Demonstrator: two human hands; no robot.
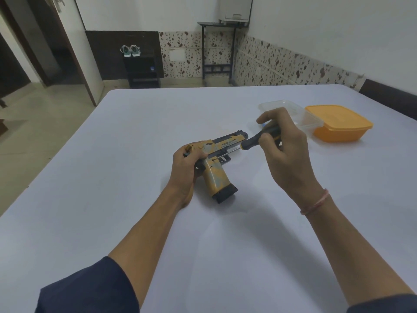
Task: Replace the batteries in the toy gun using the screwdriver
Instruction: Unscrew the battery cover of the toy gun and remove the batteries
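Yellow-and-black toy gun [216,159] lay mid-frame on the pale surface [135,222], left hand [186,168] fingers clamping its rear while right hand [285,152] fingers gripped the screwdriver [250,141]; best kept square on the screw, pressing firmly.

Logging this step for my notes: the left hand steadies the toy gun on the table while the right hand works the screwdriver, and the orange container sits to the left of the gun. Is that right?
One detail is wrong. In the head view the orange container sits to the right of the toy gun, not the left. The rest holds: the left hand steadies the gun on the table while the right hand works the screwdriver.
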